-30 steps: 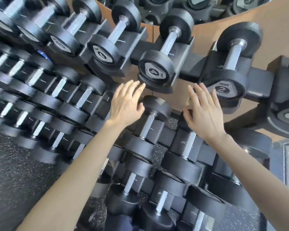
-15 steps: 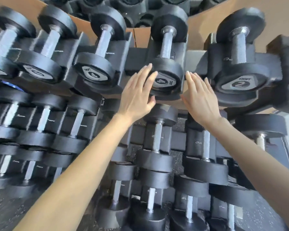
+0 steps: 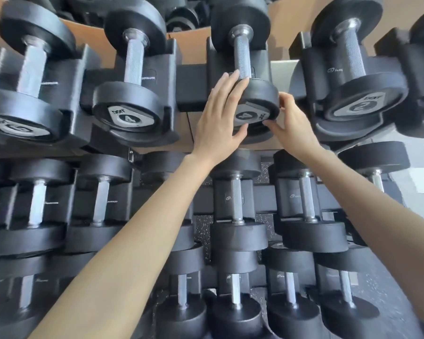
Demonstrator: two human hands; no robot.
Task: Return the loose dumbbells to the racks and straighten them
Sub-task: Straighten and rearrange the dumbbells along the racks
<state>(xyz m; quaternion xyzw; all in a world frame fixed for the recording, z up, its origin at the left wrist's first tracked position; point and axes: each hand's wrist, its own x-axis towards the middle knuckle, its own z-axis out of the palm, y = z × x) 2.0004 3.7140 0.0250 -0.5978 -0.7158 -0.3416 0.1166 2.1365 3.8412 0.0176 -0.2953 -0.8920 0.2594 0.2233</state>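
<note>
- Where the left hand [image 3: 218, 121] lies over it, the left flank of the dumbbell [image 3: 257, 104] is hidden at its near head. Both hands cover most of the cradle [image 3: 214, 59] lip below that head.
- Right hand [image 3: 291, 126]: only the back shows, and the palm is out of sight.
- Both forearms are cut off by the bottom edge.
- The leftmost dumbbell [image 3: 17, 123] is blurred and its number is unreadable. Those at the top and far right are cut off by the frame.
- Location: the dumbbell sits in its cradle on the top row of the rack [image 3: 194, 86], between the 4 neighbour [image 3: 130, 111] and the 2 neighbour [image 3: 360, 99]. Its handle runs away from the camera. The near head faces the camera, with a plate marked 4.
- Left fingers [image 3: 227, 86]: straight and close together, flat against the near head's left flank. The tips reach the base of the handle. The thumb is spread and touches the head's lower edge, and nothing is gripped.
- Right fingers [image 3: 284, 100]: curled over the near head's right rim. The thumb is set on the lower edge of the plate face, so the rim is pinched between thumb and fingers.
- The near head lies between the two hands, and the rest of the handle is beyond all the fingertips.
- The lower rows [image 3: 238, 231] stand beneath the forearms, and speckled floor [image 3: 202, 226] shows between them.
</note>
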